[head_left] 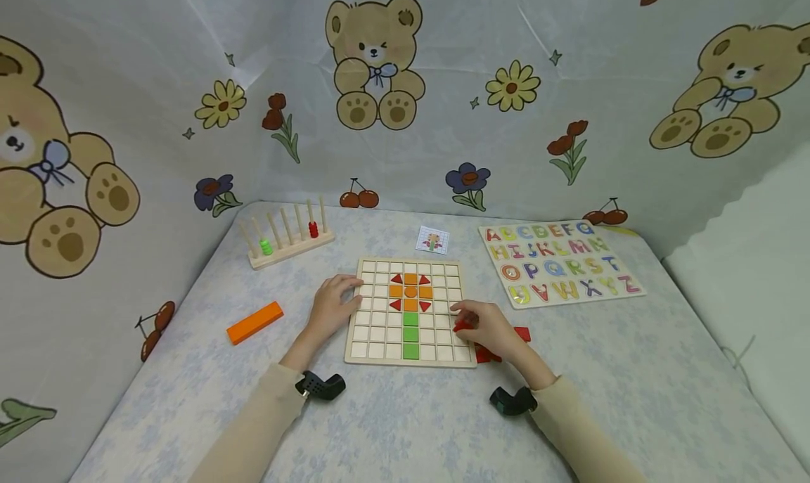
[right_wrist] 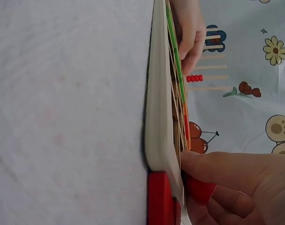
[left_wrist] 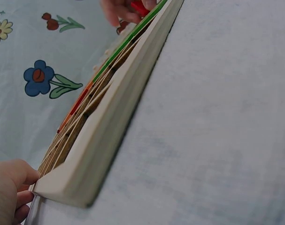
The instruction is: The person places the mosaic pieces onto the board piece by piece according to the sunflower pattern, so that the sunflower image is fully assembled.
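One red piece [head_left: 464,324] is being pinched between the thumb and fingers of the right hand [head_left: 492,328]; those fingers are being held bent, with no more gap than the piece is filling. Under these fingertips the right edge of the grid board [head_left: 377,319] is lying; whether the piece is touching it cannot be told. By the left hand [head_left: 330,305] the opposite edge of the board is being touched, its thumb and forefinger being held parted and loosely bent.

Between the two sets of fingers, a flower shape is being displayed on the grid: four red triangles [head_left: 396,279] are lying at the corners, four orange squares [head_left: 425,292] are being arranged round an orange circle [head_left: 410,292], and three green squares [head_left: 410,334] are running in a column towards the near edge.

Beneath and just behind the right fingers, more red blocks [head_left: 522,333] are lying beside the board. Beyond both sets of fingers, a small picture card [head_left: 433,240] is lying flat. Farther out past the right fingers, a letter board [head_left: 553,302] is resting; past the left fingers, green beads [head_left: 266,247] and red beads [head_left: 313,230] are being carried by a peg stand [head_left: 291,249]. Left of the left fingers, an orange bar [head_left: 255,323] is lying on the table [head_left: 405,427].
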{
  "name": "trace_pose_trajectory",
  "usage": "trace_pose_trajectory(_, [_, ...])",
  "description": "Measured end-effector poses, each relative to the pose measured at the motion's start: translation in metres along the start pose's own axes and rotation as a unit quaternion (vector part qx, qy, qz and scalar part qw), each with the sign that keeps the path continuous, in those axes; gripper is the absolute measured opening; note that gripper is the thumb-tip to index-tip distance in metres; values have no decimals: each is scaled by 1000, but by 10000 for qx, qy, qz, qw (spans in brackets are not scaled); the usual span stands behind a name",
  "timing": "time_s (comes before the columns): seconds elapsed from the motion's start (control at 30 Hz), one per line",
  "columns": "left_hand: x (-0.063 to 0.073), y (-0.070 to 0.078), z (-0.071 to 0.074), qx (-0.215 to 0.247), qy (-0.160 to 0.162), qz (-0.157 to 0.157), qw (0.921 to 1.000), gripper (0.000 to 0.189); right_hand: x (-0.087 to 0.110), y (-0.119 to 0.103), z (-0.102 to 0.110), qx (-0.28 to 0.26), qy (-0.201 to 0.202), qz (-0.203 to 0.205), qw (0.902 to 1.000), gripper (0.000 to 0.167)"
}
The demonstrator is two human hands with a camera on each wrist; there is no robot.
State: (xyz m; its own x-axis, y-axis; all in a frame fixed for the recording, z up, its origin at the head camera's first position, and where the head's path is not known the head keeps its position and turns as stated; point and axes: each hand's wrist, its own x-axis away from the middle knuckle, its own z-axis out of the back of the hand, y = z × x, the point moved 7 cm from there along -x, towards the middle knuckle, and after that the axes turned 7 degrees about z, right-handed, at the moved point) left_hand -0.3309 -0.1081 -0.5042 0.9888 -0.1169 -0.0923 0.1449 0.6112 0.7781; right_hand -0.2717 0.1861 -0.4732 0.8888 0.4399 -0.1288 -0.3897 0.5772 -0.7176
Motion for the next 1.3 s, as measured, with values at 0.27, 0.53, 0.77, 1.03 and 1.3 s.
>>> trace_pose_trajectory(0.27, [0, 0, 0, -43, 17, -21, 10000, 32, -2, -13, -8, -825, 48, 125, 9965, 40])
trace_pose_trajectory(0.53, [-2, -2, -3, -20, -31, 7, 10000, 33, -8, -34, -32, -663, -176, 708, 9951, 32])
trace_pose_trajectory(0.77, [-3, -1, -1, -2, 31, -51, 10000, 32, -6, -26, -18, -167, 241, 291, 9991, 41])
trace_pose_trajectory(1.03, [-3, -3, -1, 33, 43, -5, 10000, 31, -4, -36, -31, -282, -171, 641, 9974, 35])
trace_pose_trajectory(1.3, [-2, -4, -1, 25, 38, -35, 10000, 31, -5, -40, -28, -137, 471, 828, 9954, 33])
